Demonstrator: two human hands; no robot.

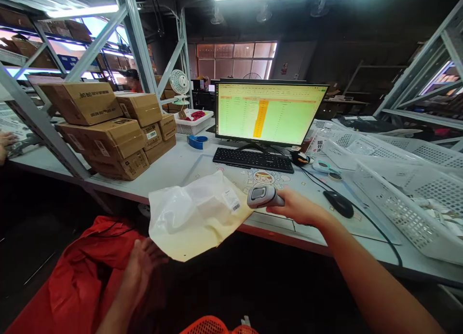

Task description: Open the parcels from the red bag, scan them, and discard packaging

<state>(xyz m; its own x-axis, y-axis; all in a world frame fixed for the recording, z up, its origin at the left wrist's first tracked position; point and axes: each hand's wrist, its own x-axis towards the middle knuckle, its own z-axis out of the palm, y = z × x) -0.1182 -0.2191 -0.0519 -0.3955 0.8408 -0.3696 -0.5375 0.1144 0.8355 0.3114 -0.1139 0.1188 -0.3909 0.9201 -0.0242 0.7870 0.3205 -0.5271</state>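
A white plastic mailer bag (191, 203) with a barcode label (231, 200) lies at the desk's front edge, its lower part hanging over. My right hand (294, 206) is closed round a grey barcode scanner (262, 197), whose head is at the bag's right corner, close to the label. Low on the left, my left hand (142, 264) is beside the bag's lower left edge, in shadow. Its fingers reach out towards the bag with the thumb apart, and no grip on the bag shows. Red cloth (90, 266) is behind that hand.
Cardboard boxes (108, 141) are stacked on the desk's left. A monitor (267, 114), keyboard (253, 160) and mouse (339, 203) stand behind the bag. White perforated baskets (408, 213) fill the right side. An orange basket (206, 326) is below. Another person's hand (5, 141) shows far left.
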